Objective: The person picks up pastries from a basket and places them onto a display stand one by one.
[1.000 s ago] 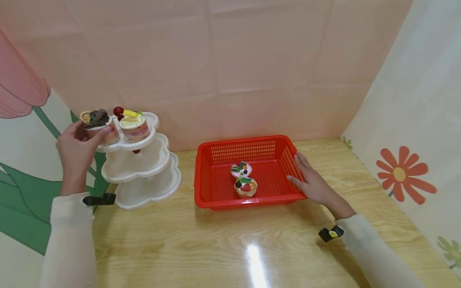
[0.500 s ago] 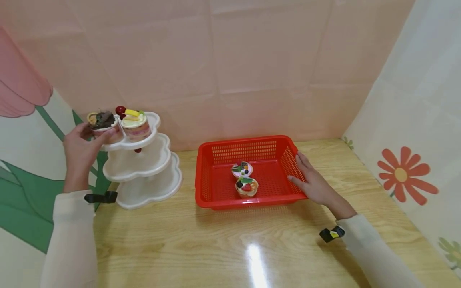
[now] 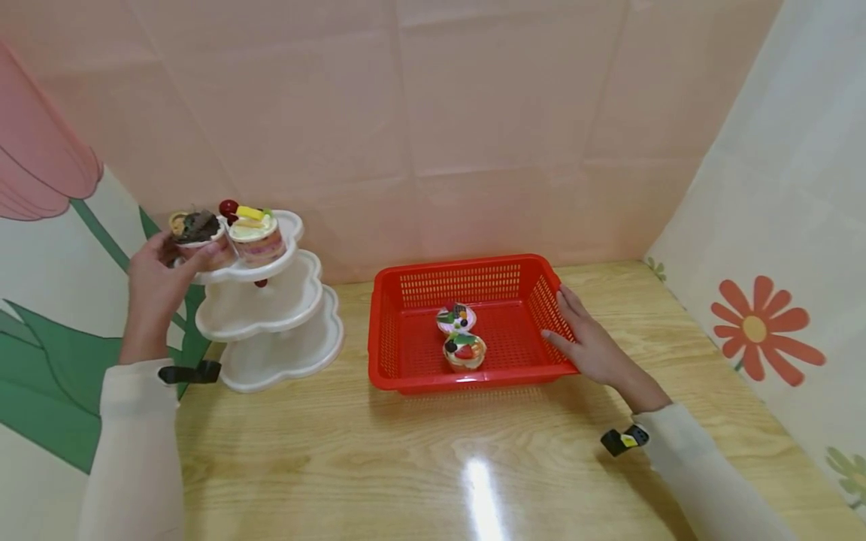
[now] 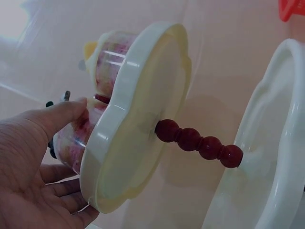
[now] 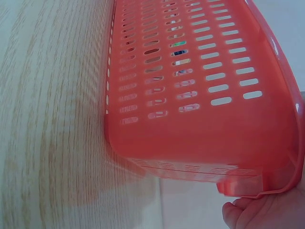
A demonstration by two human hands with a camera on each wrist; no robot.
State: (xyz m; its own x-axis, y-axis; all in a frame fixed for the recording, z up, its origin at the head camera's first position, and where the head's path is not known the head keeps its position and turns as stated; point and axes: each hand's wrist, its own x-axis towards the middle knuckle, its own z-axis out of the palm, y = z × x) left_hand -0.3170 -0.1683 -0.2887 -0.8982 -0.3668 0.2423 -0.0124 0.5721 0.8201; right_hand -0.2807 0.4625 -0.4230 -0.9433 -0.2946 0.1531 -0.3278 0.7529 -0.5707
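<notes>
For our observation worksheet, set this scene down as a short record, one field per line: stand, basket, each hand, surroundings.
Stand: white tiered stand, three scalloped levels; red beads join the top two
Top tier: chocolate-topped cup and yellow-topped cup, side by side
Left hand: holds the chocolate-topped cup
Basket: red basket with perforated sides
Basket contents: pink cupcake and, nearer the camera, strawberry-topped cupcake
Right hand: grips the basket's right end
Surroundings: wood-grain table, pink backdrop behind
</notes>
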